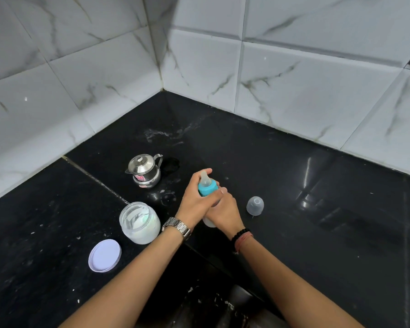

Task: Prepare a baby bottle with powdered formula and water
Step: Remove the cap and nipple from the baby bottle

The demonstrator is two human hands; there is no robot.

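Bottle (pixel 207 185) sits between both hands above the black counter (pixel 294 185), near its front edge, tilted with the teat pointing up and away. The left hand (pixel 194 197) curls round the blue collar and teat base; the right hand (pixel 223 209) wraps the clear body lower down, so only the bottom shows under the wrists. Just right of the hands lies the clear cap (pixel 255 205), apart from them. To the left stand the open powder jar (pixel 139 222) and, nearer the counter's front, its white lid (pixel 104 255), flat on the counter. Behind the jar stands a steel kettle (pixel 144 170), lid on. The counter runs back to tiled walls (pixel 294 79) meeting in a corner; its right stretch lies bare and glossy.
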